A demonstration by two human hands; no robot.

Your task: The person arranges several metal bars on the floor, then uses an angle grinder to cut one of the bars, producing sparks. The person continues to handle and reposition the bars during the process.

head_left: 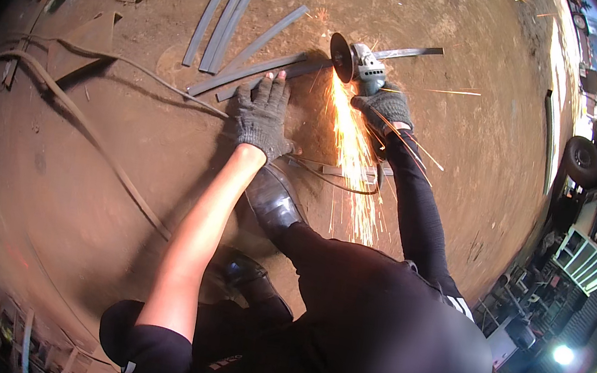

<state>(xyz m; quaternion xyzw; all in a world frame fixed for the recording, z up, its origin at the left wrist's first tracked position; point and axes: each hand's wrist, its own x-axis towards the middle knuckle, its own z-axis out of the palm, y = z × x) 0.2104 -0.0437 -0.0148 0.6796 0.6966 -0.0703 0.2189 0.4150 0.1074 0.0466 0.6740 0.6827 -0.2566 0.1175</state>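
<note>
My right hand (388,109), in a grey knit glove, is closed around the body of an angle grinder (370,67). Its cutting disc (341,56) stands on edge against a long grey metal bar (311,69) lying on the ground. Bright sparks (353,137) stream from the disc back toward my legs. My left hand (263,116), gloved with some fingertips bare, lies flat on the left part of that bar, fingers stretched out. Right of the disc the bar's far end (423,52) shows. The exact contact of disc and bar is partly hidden by glare.
Several loose metal bars (230,23) lie at the far left. A thick hose or cable (106,148) and a thinner cord (149,77) cross the brown ground. My boot (276,200) is close behind my left hand. A wheel (585,161) and a white rack (586,261) stand at the right.
</note>
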